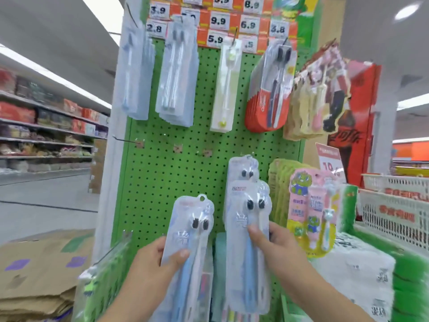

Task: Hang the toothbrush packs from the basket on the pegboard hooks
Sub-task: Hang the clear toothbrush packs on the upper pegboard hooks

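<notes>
A tall green perforated pegboard (pixel 176 159) fills the middle, hung along its top with clear and coloured toothbrush packs under orange price tags (pixel 218 20). Far right stand white slatted plastic baskets (pixel 394 205). Near the board's lower half, the right hand (pixel 276 245) grips a clear blister pack of two toothbrushes (pixel 247 231), just below a matching pack already hanging (pixel 242 169). To its left, the left hand (pixel 153 266) pinches a second clear twin-toothbrush pack (pixel 188 231), held upright and apart from the first.

left hand (pixel 160 259), right hand (pixel 276 242), bare forearms, no sleeves
</notes>
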